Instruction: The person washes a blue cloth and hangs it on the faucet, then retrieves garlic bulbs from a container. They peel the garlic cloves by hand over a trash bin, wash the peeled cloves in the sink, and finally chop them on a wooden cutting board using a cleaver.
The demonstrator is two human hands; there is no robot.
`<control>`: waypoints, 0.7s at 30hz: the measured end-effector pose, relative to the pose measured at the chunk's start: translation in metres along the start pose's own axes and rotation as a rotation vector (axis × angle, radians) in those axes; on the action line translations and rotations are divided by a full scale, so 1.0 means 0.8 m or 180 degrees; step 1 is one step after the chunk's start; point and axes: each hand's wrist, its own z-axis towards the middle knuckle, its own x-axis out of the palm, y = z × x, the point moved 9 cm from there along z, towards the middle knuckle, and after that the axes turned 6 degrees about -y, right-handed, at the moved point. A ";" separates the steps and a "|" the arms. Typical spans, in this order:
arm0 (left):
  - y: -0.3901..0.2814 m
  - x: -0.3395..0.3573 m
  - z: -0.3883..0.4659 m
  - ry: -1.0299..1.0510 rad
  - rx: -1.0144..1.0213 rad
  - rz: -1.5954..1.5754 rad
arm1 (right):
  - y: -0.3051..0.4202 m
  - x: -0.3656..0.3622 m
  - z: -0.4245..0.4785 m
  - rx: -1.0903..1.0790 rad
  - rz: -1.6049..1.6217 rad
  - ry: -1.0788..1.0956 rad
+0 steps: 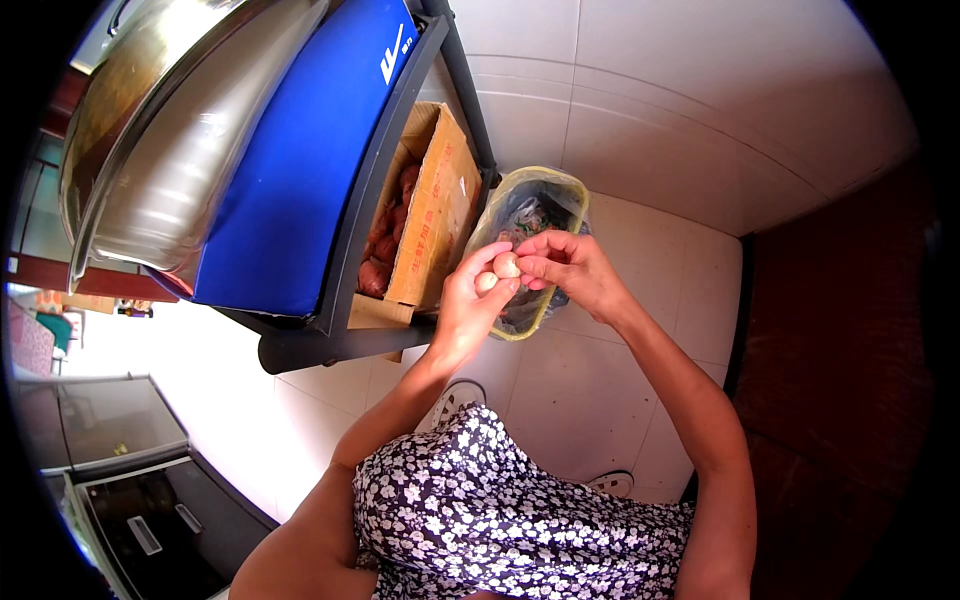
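My left hand [471,289] cradles two small, pale, rounded pieces that look like garlic. One piece [507,264] sits at its fingertips, and the other piece [487,282] lies lower, against the palm. With thumb and forefinger, my right hand [568,268] pinches the upper piece from the right side. Both hands are held above a waste bin [541,321] with a yellow rim and a clear plastic liner. Dark scraps and some green bits lie in the bin, partly hidden by my hands.
Left of the bin, a black metal rack [375,343] holds a cardboard box [442,217] of reddish, rounded produce [375,276]. Above are a blue box [300,172] and large metal basins [176,150]. A tiled wall [660,97] rises ahead; a dark reddish panel [832,345] stands right.
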 end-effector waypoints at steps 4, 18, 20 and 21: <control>-0.012 -0.002 0.000 -0.0065 0.0332 0.0403 | 0.001 -0.002 0.001 -0.0081 0.0086 -0.0104; 0.002 -0.002 0.001 -0.0067 0.0025 0.0053 | 0.001 -0.004 -0.001 -0.0064 0.0176 -0.0192; 0.000 0.000 0.001 -0.0096 0.0105 0.0077 | 0.000 -0.001 0.000 -0.0130 0.0075 -0.0134; 0.001 0.001 0.001 -0.0078 0.0042 -0.0122 | 0.000 -0.001 0.000 -0.0124 0.0109 -0.0123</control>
